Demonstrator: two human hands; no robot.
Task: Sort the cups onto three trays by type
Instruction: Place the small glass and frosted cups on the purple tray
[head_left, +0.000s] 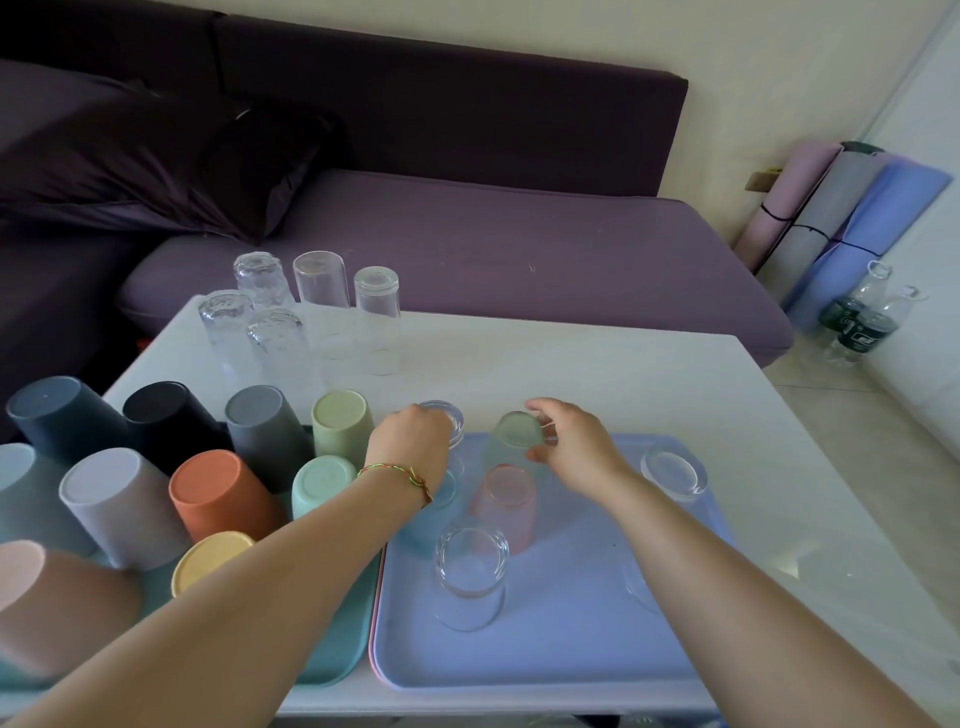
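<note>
Left hand (415, 441): clamped over clear glass (451, 415), far edge of blue tray (545, 649). Right hand (566, 447): pinching green tinted cup (514, 431). Advice: lift straight, clearing neighbouring pink cup (506, 499).

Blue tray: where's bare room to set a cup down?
Blue tray: free along its near edge and between the clear cup and right forearm. Crowded at its far left, where both hands work. Teal tray is packed.

Left tray (332, 670): holds the opaque cups (223, 493).
Right tray (571, 649): touching it, near edge.
Far left table (597, 374): glasses (322, 280) grouped.
</note>
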